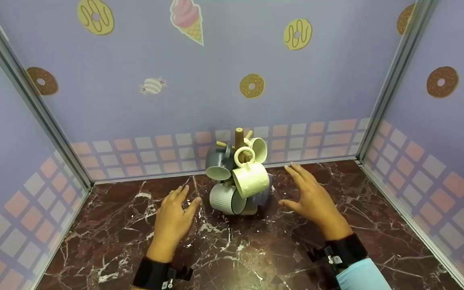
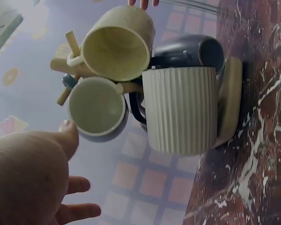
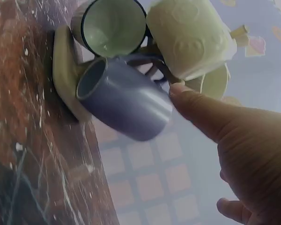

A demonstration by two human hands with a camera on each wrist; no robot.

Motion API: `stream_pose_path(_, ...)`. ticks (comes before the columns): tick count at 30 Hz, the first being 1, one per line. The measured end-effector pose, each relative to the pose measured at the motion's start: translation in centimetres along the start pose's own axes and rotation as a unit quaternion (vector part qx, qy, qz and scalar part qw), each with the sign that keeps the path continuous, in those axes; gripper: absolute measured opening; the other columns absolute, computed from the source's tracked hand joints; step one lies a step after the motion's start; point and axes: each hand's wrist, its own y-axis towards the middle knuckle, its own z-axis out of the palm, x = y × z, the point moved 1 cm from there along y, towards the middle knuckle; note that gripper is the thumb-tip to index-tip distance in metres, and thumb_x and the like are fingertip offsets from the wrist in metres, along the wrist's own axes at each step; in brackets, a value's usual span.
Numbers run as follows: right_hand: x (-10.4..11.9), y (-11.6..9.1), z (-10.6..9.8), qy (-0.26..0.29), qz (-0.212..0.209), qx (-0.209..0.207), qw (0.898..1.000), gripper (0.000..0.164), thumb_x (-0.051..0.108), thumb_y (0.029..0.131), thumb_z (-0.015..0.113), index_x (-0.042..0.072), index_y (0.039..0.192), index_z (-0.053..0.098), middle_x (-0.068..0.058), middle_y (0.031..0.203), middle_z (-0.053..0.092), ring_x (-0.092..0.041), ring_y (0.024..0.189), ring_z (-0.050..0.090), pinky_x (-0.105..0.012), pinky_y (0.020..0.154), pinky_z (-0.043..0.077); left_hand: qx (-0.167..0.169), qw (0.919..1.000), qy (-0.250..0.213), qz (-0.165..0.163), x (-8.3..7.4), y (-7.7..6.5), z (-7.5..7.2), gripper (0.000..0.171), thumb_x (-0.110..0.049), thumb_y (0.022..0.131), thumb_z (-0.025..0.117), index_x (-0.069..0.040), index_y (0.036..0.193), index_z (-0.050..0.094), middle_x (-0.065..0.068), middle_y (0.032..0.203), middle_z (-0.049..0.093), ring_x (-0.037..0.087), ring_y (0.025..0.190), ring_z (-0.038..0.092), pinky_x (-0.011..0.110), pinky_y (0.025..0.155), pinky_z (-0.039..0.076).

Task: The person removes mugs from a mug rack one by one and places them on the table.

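A wooden mug tree (image 1: 239,137) stands on the table, hung with several mugs. In front hangs a pale yellow mug (image 1: 253,180), tilted mouth down. A dark blue-grey mug (image 1: 216,158) is at upper left and a cream mug (image 1: 260,150) at the back right. Lower down are a white ribbed mug (image 2: 181,110) with a dark rim and a purple-blue mug (image 3: 129,98). My left hand (image 1: 173,217) is held left of the tree, fingers spread, holding nothing. To the right, my right hand (image 1: 312,199) also has its fingers extended and grips nothing, nearest the purple-blue mug.
The tree stands on a dark red marble-patterned table (image 1: 232,257) near the back wall. Lilac panels (image 1: 216,104) with sweets and tile prints enclose the back and both sides, with grey metal posts (image 1: 395,80) at the corners. Black straps (image 1: 346,251) circle both wrists.
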Motion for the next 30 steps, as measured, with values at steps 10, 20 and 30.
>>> stream_pose_path(10, 3.5, 1.9, 1.6, 0.095, -0.016, -0.018, 0.995, 0.120, 0.034, 0.080, 0.104, 0.027, 0.178, 0.036, -0.008, 0.185, 0.038, -0.044, 0.161, 0.052, -0.064, 0.125, 0.052, 0.011, 0.9946, -0.092, 0.045, -2.8, -0.7, 0.6, 0.072, -0.052, 0.118, 0.055, -0.022, 0.180, 0.035, 0.017, 0.185, 0.034, 0.052, 0.168, 0.036, 0.084, 0.129, 0.033)
stream_pose_path(20, 5.7, 3.6, 3.8, 0.148, -0.040, -0.035, 0.988, 0.110, 0.004, 0.076, 0.103, 0.018, 0.170, 0.049, -0.009, 0.180, 0.045, -0.043, 0.154, 0.059, -0.057, 0.123, 0.056, 0.012, 0.9858, -0.147, 0.080, -3.7, -1.6, 1.7, 0.063, -0.043, 0.118, 0.059, -0.016, 0.173, 0.047, 0.020, 0.175, 0.050, 0.051, 0.160, 0.049, 0.080, 0.126, 0.042)
stream_pose_path(30, 5.8, 4.2, 4.5, 0.157, -0.086, -0.077, 0.981, 0.098, -0.009, 0.071, 0.100, 0.010, 0.157, 0.058, -0.018, 0.167, 0.057, -0.045, 0.151, 0.061, -0.055, 0.128, 0.052, 0.014, 0.9747, -0.198, 0.103, -4.8, -2.1, 3.1, 0.057, -0.037, 0.117, 0.063, -0.006, 0.164, 0.057, 0.020, 0.161, 0.062, 0.047, 0.152, 0.058, 0.071, 0.129, 0.044)
